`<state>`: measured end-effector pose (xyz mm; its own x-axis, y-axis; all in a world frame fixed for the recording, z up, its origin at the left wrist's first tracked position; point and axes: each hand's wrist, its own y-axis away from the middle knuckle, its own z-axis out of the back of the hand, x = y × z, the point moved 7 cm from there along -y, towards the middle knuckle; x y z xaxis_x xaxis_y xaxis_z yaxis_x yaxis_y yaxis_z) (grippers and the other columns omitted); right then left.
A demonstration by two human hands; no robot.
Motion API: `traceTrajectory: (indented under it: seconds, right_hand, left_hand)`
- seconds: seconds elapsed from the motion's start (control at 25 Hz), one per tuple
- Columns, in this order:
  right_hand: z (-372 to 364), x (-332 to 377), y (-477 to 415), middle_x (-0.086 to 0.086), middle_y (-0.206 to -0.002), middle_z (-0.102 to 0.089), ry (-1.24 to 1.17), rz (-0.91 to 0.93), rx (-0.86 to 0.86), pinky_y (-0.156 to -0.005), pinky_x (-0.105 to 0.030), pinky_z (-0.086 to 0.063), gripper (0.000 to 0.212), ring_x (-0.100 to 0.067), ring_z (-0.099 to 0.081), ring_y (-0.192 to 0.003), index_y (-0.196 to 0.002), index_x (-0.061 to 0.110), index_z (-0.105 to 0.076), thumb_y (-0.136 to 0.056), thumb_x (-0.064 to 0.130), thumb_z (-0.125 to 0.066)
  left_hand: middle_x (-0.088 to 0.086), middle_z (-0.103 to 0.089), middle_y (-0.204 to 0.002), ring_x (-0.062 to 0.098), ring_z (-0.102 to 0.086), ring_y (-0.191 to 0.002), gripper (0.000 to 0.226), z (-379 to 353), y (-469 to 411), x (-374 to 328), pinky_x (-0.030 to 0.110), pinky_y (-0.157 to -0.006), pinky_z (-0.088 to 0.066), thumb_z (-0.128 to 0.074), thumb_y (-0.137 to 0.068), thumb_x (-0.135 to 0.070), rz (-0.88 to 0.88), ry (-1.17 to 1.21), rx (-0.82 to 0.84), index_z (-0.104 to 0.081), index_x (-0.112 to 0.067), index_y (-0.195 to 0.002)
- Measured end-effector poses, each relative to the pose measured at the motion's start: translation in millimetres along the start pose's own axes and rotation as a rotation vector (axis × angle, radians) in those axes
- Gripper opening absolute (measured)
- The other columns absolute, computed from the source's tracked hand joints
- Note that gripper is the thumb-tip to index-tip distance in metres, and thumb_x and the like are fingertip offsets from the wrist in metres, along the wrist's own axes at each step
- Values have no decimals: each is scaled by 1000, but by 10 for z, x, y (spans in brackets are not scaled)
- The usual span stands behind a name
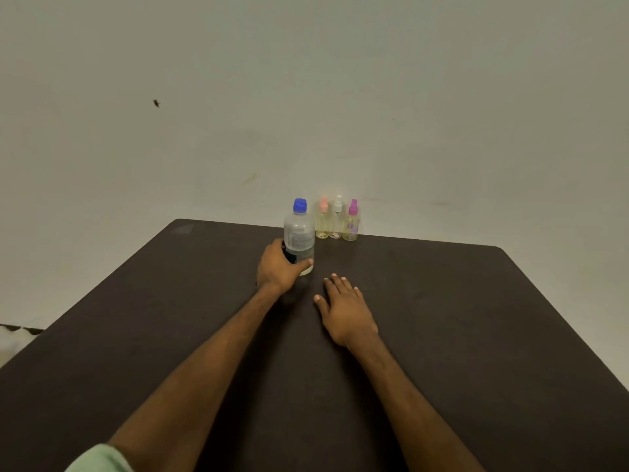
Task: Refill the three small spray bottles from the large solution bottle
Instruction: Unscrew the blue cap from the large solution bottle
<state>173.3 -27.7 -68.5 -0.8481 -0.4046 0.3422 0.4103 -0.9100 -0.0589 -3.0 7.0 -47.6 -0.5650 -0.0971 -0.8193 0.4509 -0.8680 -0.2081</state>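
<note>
The large clear solution bottle (299, 233) with a blue cap stands upright on the dark table (442, 318). My left hand (279, 269) wraps around its lower part. Just behind and to the right, three small clear spray bottles stand in a row at the table's far edge: one with a peach top (322, 219), one with a white top (337, 218), one with a pink top (351, 223). All three have their tops on. My right hand (345, 310) lies flat on the table, fingers spread, holding nothing, a short way in front of the spray bottles.
A plain pale wall (306, 97) rises directly behind the table's far edge, with a small dark mark (156, 103) on it. The table's left edge runs diagonally, with pale floor (20, 338) beyond it.
</note>
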Motion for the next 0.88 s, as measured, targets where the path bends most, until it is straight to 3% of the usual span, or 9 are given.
traceTrajectory:
  seconds: [0.36, 0.44, 0.56, 0.68, 0.88]
  right_hand:
    - [178, 4, 986, -6, -160, -26, -198, 27, -232, -122, -38, -17, 59, -19, -18, -149, -153, 13, -25, -99, 27, -47]
    - [206, 12, 1154, 0, -154, -37, -310, 63, -259, -118, -39, -29, 59, -15, -31, -144, -150, 19, -29, -96, 27, -52]
    - [272, -41, 1368, 14, -130, -58, -558, 98, -299, -101, -29, -48, 43, 0, -53, -119, -136, 30, -45, -95, 36, -56]
    - [332, -126, 1507, 21, -115, -62, -707, 72, -311, -91, -21, -51, 39, 6, -59, -107, -132, 33, -50, -94, 37, -61]
    - [303, -56, 1600, 14, -126, -61, -751, 141, -211, -97, -19, -47, 46, 2, -58, -115, -139, 24, -48, -96, 33, -60]
  left_hand:
    - [-6, -63, -111, 10, -62, -96, 67, 137, 1500, -317, 26, -81, -54, -86, -68, -48, -200, 14, 96, -59, -21, -122]
    - [-8, -61, -111, 8, -62, -95, 64, 140, 1663, -358, 23, -80, -53, -85, -70, -48, -222, 37, 120, -59, -22, -123]
    - [-7, -61, -115, 5, -62, -97, 53, 141, 1876, -396, 16, -78, -50, -75, -82, -49, -253, 155, 196, -58, -25, -127]
    - [-6, -58, -116, 5, -61, -97, 50, 151, 2049, -352, 16, -82, -50, -66, -89, -49, -315, 189, 237, -54, -27, -133]
    - [-11, -61, -125, 2, -60, -113, 45, 186, 2176, -357, 20, -96, -49, -65, -93, -41, -324, 302, 330, -51, -31, -134]
